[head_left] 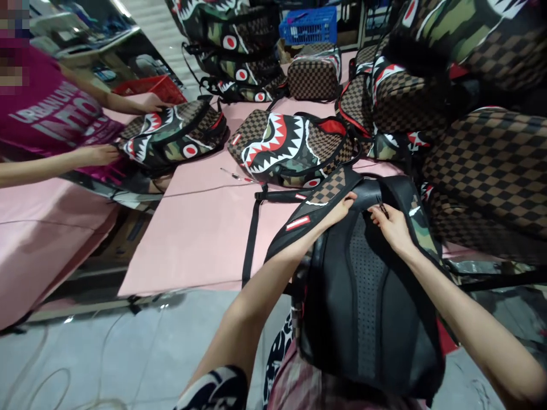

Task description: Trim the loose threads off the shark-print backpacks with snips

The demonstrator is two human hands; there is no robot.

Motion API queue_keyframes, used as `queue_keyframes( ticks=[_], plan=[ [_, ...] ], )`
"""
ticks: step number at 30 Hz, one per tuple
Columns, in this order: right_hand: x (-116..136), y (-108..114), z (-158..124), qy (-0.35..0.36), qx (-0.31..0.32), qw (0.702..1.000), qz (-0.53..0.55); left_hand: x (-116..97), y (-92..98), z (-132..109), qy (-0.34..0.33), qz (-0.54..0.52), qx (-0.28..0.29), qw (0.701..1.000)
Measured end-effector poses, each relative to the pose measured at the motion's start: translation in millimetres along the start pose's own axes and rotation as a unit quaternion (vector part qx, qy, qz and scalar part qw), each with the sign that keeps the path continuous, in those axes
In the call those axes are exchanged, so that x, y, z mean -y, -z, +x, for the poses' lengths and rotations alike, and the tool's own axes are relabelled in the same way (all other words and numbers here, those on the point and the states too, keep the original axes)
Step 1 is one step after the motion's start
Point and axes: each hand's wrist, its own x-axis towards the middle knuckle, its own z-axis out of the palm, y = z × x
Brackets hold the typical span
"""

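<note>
A black-backed backpack (333, 319) leans against my lap and the table edge, its padded back panel facing me and its top away from me. My left hand (339, 210) reaches across the checkered shoulder strap (294, 222), its fingers closed at the strap's inner edge near the top. In my right hand (392, 226) is a small dark pointed tool (382, 206), which looks like thread snips. That hand is over the upper right of the back panel, a short way from my left fingertips. A shark-mouth backpack (282, 145) lies just beyond.
On the left a co-worker's hands (100, 154) touch another shark-mouth backpack (171, 136). Stacked backpacks (239, 51) stand behind, with a blue crate (307, 25). More checkered bags (491, 165) crowd the right. A thin pen-like item (233, 175) lies on the pink tabletop (192, 228).
</note>
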Motion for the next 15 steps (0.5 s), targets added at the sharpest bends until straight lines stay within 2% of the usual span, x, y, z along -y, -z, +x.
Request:
queue_keyframes(
  ticks=[3, 4, 6, 9, 12, 15],
  plan=[
    [-12.9, 43.4, 25.1, 0.078, 0.004, 0.977, -0.198, -6.7, 12.4, 14.5, -0.015, 0.108, 0.046, 0.993],
    [-17.5, 54.8, 30.9, 0.079, 0.028, 0.967, -0.242, -7.5, 19.4, 16.4, -0.016, 0.132, 0.065, 0.989],
    [-24.6, 68.0, 38.4, 0.063, 0.114, 0.952, -0.277, -10.3, 31.7, 18.3, -0.017, 0.173, 0.102, 0.979],
    [-24.8, 66.4, 41.2, 0.072, 0.215, 0.935, -0.271, -19.9, 38.1, 18.4, -0.036, 0.233, 0.148, 0.960],
    [-12.8, 55.2, 36.0, 0.107, 0.252, 0.915, -0.297, -29.9, 33.1, 15.6, -0.072, 0.337, 0.180, 0.921],
    [2.7, 45.6, 24.0, 0.146, 0.267, 0.882, -0.358, -32.3, 25.8, 15.3, -0.067, 0.397, 0.167, 0.900]
  ],
)
